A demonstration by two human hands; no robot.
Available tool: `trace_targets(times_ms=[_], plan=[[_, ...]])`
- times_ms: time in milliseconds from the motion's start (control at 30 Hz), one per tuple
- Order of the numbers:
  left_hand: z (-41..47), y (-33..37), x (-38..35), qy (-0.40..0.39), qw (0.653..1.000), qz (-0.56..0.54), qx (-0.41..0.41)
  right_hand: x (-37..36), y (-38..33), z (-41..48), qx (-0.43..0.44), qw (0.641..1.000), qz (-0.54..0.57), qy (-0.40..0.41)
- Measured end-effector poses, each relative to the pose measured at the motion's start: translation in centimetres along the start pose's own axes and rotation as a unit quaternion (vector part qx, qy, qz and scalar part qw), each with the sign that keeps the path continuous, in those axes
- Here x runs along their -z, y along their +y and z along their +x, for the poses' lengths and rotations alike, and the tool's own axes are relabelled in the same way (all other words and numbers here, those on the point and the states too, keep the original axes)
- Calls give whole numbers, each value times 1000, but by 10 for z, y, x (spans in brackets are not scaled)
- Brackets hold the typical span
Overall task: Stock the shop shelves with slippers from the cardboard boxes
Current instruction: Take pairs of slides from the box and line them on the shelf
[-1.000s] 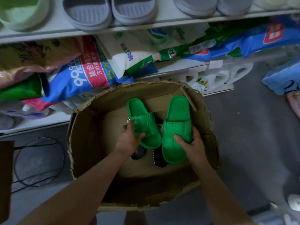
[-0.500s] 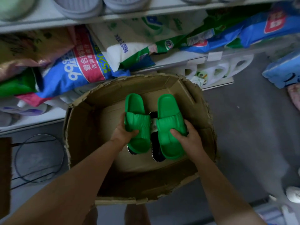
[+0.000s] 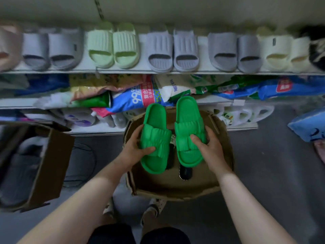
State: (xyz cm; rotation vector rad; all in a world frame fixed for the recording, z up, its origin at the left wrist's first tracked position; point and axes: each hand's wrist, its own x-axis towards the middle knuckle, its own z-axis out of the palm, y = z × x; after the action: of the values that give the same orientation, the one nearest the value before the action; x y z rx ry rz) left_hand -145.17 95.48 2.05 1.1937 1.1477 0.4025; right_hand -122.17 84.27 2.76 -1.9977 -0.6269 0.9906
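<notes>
Both forearms are bare from the frame's lower edge to the wrists, with no sleeves, watch or rings showing; the bare left hand (image 3: 135, 152) and bare right hand (image 3: 211, 152) are ungloved; dark, near-black shorts (image 3: 139, 234) cover the thighs; light-coloured patterned slip-on shoes (image 3: 154, 206) are on the feet, blurred.

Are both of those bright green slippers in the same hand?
No, the left hand grips one green slipper and the right hand grips the other green slipper.
</notes>
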Motion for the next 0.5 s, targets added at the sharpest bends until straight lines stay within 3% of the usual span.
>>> trace_targets(times_ms=[233,500], plan=[[-57,14,105,43,996,-69,-34,-67,-71,-50,64,997,-29,-31],[-141,-10,264,130,983,-107,-72,-212,-125,-122,114,992,-28,-52]])
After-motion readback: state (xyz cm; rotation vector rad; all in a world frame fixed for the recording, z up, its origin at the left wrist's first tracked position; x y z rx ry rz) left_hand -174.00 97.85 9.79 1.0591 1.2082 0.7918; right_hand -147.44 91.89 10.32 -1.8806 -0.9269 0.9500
